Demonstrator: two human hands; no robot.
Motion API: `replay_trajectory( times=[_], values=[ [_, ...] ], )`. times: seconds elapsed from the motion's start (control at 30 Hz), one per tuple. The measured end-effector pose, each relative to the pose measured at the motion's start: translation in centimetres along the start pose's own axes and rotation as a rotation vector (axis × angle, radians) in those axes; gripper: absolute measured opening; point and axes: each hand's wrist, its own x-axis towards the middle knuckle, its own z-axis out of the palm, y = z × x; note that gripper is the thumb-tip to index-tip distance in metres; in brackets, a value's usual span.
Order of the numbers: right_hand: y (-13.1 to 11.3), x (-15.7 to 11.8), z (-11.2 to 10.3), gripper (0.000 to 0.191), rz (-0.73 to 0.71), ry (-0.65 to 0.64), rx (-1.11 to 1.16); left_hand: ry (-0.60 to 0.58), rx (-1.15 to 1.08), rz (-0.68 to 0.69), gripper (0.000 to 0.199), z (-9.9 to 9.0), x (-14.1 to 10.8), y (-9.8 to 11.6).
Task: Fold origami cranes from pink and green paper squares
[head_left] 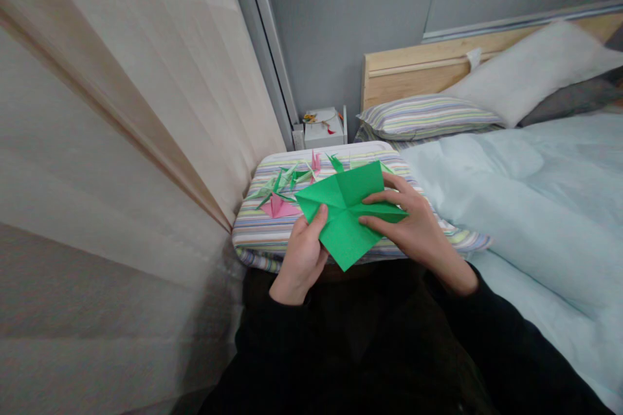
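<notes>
A creased sheet of bright green origami paper [348,233] is held up between both hands, its near corner pointing down toward my lap. My left hand [306,253] grips its left side, thumb on top and the other fingers underneath. At the right side, my right hand [409,217] pinches a raised fold between thumb and fingers. Behind the paper lie several folded paper cranes: a pink crane [278,206], a second pink one [315,163], a dark green one [335,162] and some pale green ones [292,176]. The sheet partly hides those cranes.
A striped cloth [257,230] covers the small surface under the cranes. A pale curtain [146,110] hangs close on the left. To the right is a bed with a light blue quilt [525,175] and a striped pillow [433,115]. A white cabinet [324,136] stands behind.
</notes>
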Motion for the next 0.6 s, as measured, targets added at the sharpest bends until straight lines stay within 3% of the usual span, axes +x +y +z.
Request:
replay_trajectory(
  times=[0.27, 0.43, 0.6],
  values=[
    [-0.3, -0.6, 0.0, 0.031, 0.127, 0.039, 0.233, -0.014, -0.228, -0.073, 0.044, 0.2, -0.2, -0.2],
    [-0.4, -1.3, 0.5, 0.042, 0.317, 0.0, 0.427, 0.036, -0.241, -0.052, 0.045, 0.3, -0.2, -0.4],
    [0.1, -1.2, 0.8, 0.043, 0.376, 0.06, 0.465, 0.087, -0.249, -0.061, 0.037, 0.3, 0.1, -0.5]
  ],
)
